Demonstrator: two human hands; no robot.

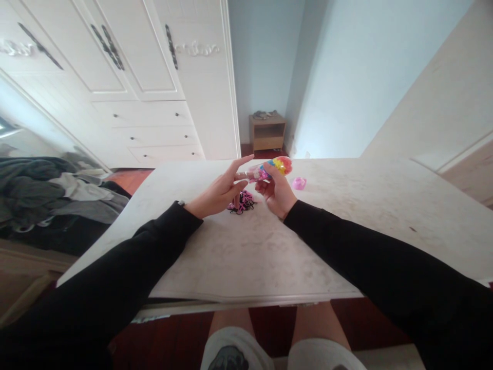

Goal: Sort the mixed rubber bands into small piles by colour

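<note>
A clear, bottle-like container (283, 164) with small red, yellow, blue and pink pieces inside lies tilted in my right hand (278, 194). The fingers of that hand are wrapped round its middle. My left hand (221, 190) is at the container's narrow left end, with the index finger stretched out above it and the thumb spread below. Whether a left finger reaches into that end is too blurred to tell. Beneath the hands, a small heap of pink and black pieces (243, 202) rests on the white table (246, 257). A pink cap-like piece (299, 183) lies right of my right hand.
Clothes (57, 195) are heaped to the left of the table. A white wardrobe (150, 67) stands beyond it, and a small wooden nightstand (268, 133) sits against the far wall. My legs are below the table's front edge.
</note>
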